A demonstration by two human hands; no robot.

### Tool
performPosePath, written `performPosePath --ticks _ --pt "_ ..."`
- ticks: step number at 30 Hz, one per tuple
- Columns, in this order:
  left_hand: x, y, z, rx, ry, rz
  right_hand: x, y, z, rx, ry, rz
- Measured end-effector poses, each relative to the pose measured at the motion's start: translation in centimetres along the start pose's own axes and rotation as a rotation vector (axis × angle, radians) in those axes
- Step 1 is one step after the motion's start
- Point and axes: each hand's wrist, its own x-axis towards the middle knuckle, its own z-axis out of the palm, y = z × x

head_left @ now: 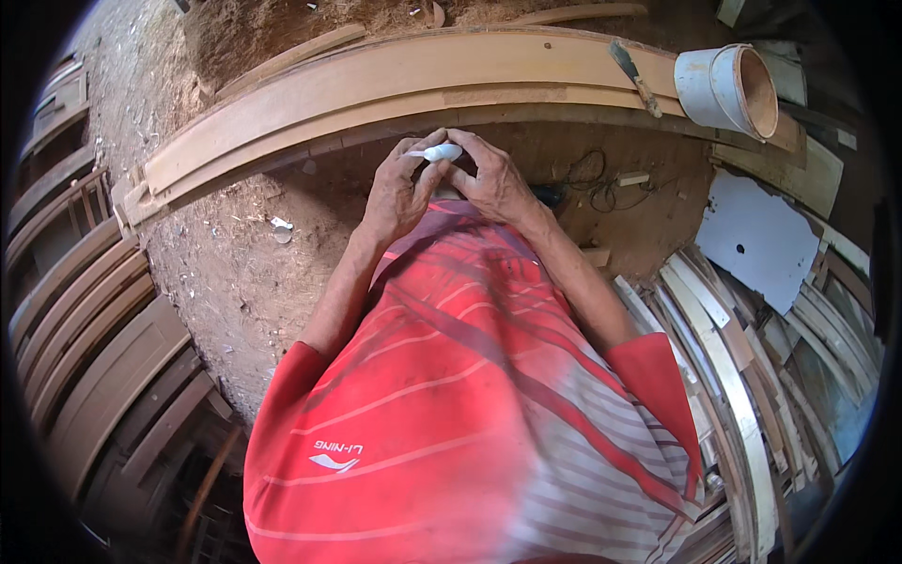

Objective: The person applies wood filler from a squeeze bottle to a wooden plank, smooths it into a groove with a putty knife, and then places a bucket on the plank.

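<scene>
A small white bottle with a narrow pointed tip (443, 151), much like a glue bottle, lies crosswise between my two hands in front of my body. My left hand (396, 191) has its fingers closed around the tip end. On the other side, my right hand (492, 179) pinches the rounded end with thumb and fingers. Just beyond both hands runs a long light-brown wooden board (376, 81), and neither hand appears to touch it.
On the board's right end are a flat tool with a wooden handle (636, 77) and a white bucket tipped on its side (719, 89). Stacked timber (103, 348) fills the left; more strips (733, 376) and a white sheet (756, 240) lie right. A dark cable (601, 183) rests on the ground.
</scene>
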Motion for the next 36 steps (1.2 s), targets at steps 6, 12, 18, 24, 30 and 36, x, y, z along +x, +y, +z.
performPosePath --ticks 6,12,18,24,30,36 --pt "0.0 1.0 2.2 0.107 -0.059 0.029 -1.4 1.1 -3.1 0.059 -0.05 0.04" --pt "2.7 -4.5 -3.5 0.509 0.149 -0.051 -3.1 4.6 -7.0 0.096 -0.018 0.134" --pt "8.3 -16.4 -10.6 0.815 0.779 -0.431 -3.8 4.6 -10.9 0.117 0.045 0.32" --pt "10.9 -18.2 -9.8 0.682 0.839 -0.815 -2.6 4.5 -10.9 -0.055 0.094 0.235" --pt "11.5 -21.5 -7.4 0.912 1.032 -0.707 0.3 3.0 -9.5 -0.136 0.079 0.192" --pt "11.6 -19.6 -7.0 0.896 1.002 -0.719 2.5 2.9 -8.3 -0.172 0.045 0.149"
